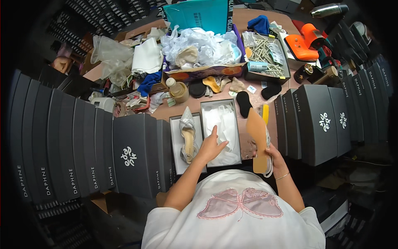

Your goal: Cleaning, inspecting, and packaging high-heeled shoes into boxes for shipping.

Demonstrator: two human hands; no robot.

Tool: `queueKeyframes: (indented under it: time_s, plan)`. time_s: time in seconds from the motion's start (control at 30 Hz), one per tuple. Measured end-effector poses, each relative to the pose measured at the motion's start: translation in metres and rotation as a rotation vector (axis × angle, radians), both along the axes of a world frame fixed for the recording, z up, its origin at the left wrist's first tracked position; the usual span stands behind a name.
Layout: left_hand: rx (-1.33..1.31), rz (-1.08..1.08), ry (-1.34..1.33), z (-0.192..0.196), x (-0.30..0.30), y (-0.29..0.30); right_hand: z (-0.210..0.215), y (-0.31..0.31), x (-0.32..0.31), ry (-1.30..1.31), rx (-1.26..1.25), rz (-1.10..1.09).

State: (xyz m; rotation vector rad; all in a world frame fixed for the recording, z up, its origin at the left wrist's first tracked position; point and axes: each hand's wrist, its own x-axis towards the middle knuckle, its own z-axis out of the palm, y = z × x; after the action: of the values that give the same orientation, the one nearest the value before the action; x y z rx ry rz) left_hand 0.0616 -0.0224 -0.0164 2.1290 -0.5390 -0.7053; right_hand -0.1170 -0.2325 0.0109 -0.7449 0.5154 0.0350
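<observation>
Shoe [258, 135]: raised at the right of the open box [238, 137], near its right wall, tan sole turned toward the camera.
Long axis of the shoe: roughly along the long sides of the box, toe pointing away from the person and leaning slightly left, heel toward the person.
Right hand [274, 157]: the nearer one to the shoe, with its grip clamped on it around the heel end from the right; forearm rising from the lower right, a thin bracelet [282, 176] at the wrist.
Left hand [212, 146]: over the left part of the box, shoe to its right; grip apart and holding nothing, index finger stretched away from the person, thumb spread to the right. Whether the fingertip touches the white paper [227, 120] cannot be told.
White paper: loose and crumpled inside the box, beneath and beyond the left hand.
Other shoe [188, 137]: silver, pointed, lying in the shallow tray [174, 124] just left of the box, toe away from the person.
Counter [191, 105]: bears box and tray; beyond the raised shoe lie a yellow brush [265, 113] and a black pad [243, 103].
Grey boxes [134, 145]: standing in rows on both sides.
</observation>
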Motion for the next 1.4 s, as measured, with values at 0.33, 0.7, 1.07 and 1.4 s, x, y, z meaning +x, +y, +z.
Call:
queueKeyframes:
  time_s: [0.33, 0.7, 1.07, 1.4]
  plan:
    - [-0.576, 0.461, 0.222, -0.029, 0.004, -0.046, 0.025, -0.030, -0.013, -0.201, 0.372, 0.051]
    - [-0.358, 0.272, -0.606, 0.064, -0.022, -0.023, 0.045, -0.031, 0.022, 0.032, -0.441, 0.681]
    - [-0.491, -0.223, -0.622, 0.094, -0.066, 0.020, 0.018, 0.061, 0.022, -0.040, -0.173, 0.165]
    - [-0.311, 0.187, 0.094, 0.031, -0.083, 0.084, 0.010, 0.114, -0.098, -0.130, 0.650, 0.175]
